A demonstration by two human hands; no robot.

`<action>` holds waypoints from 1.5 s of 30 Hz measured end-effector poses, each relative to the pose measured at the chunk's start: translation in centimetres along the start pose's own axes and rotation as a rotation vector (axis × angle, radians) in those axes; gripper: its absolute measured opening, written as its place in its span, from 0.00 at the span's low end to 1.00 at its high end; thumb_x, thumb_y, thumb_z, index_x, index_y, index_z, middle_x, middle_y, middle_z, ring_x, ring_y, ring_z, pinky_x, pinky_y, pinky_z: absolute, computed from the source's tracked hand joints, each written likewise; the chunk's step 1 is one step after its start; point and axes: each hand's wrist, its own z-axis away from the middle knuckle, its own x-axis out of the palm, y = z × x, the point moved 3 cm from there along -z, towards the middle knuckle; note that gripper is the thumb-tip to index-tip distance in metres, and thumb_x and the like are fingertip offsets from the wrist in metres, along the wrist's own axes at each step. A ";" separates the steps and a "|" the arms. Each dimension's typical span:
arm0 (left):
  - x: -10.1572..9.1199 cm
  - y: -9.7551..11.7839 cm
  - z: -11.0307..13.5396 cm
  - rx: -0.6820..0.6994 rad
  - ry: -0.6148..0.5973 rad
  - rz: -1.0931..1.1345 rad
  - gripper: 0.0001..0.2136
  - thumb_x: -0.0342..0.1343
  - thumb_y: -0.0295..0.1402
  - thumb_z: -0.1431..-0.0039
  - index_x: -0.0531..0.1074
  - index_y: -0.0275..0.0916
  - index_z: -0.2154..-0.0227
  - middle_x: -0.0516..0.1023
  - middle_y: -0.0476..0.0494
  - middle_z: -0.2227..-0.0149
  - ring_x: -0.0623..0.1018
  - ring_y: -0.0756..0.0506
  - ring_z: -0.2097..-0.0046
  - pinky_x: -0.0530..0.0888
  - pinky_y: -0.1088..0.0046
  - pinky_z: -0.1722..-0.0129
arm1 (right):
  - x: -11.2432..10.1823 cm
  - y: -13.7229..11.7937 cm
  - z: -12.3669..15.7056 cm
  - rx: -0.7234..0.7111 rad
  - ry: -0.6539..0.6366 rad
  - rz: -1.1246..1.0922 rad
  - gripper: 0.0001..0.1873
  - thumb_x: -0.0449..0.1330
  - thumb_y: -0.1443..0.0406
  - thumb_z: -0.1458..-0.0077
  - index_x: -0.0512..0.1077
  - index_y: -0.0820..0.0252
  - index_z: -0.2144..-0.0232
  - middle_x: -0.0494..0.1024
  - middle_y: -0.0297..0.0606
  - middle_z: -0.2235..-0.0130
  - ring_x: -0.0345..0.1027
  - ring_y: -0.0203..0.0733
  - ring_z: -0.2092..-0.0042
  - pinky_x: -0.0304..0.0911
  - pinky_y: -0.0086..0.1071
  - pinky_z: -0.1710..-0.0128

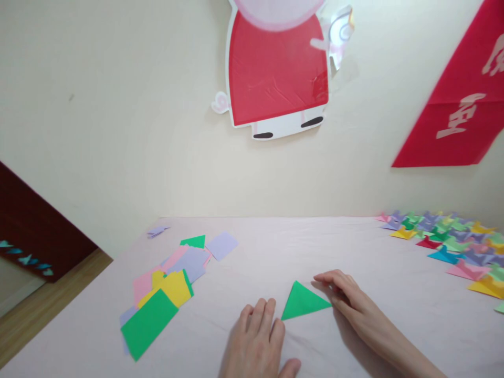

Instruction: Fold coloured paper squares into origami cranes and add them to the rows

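Observation:
A green paper triangle [304, 303], folded flat, lies on the table between my two hands. My left hand [258, 341] rests palm down just left of it, fingers bent a little and apart, with the index finger close to the triangle's lower left corner. On the other side, my right hand [350, 299] lies on its edge, open, fingers stretched toward the triangle's top. Its palm side is beside the right corner; whether it touches the paper I cannot tell. Neither hand holds anything.
Loose coloured paper sheets, with a green sheet [149, 325] on top, overlap at the left. Small purple papers [157, 231] lie at the back left. Rows of folded paper figures [444, 254] stand at the right. The table [244, 262] meets a wall [177, 131] behind.

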 end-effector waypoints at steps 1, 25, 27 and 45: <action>0.2 -0.1 0.1 -0.017 0.026 0.026 0.24 0.54 0.53 0.43 0.72 0.36 0.56 0.74 0.34 0.46 0.74 0.35 0.49 0.70 0.58 0.53 | 0.0 -0.2 0.0 -0.009 0.004 0.003 0.16 0.47 0.64 0.40 0.71 0.53 0.54 0.72 0.42 0.52 0.62 0.50 0.47 0.58 0.48 0.45; 2.7 2.7 0.6 0.053 -0.019 0.117 0.25 0.39 0.26 0.32 0.45 0.30 0.33 0.73 0.34 0.45 0.72 0.43 0.45 0.68 0.67 0.49 | 0.0 -3.9 0.9 -0.272 -0.265 0.096 0.03 0.57 0.65 0.42 0.70 0.55 0.68 0.76 0.38 0.61 0.65 0.45 0.54 0.63 0.37 0.53; 2.9 2.7 1.0 0.029 0.016 0.088 0.25 0.41 0.27 0.32 0.47 0.31 0.34 0.74 0.35 0.46 0.72 0.43 0.46 0.69 0.68 0.50 | 0.4 -3.7 0.3 -0.157 -0.202 0.074 0.07 0.54 0.63 0.40 0.70 0.56 0.70 0.74 0.38 0.65 0.66 0.44 0.58 0.63 0.37 0.57; 1.7 2.5 0.1 0.109 0.010 -0.111 0.22 0.45 0.30 0.33 0.59 0.42 0.37 0.54 0.46 0.33 0.49 0.41 0.31 0.59 0.60 0.37 | 2.3 -3.0 -1.1 0.004 -0.065 0.179 0.03 0.56 0.64 0.43 0.68 0.56 0.69 0.70 0.34 0.70 0.65 0.44 0.65 0.60 0.36 0.63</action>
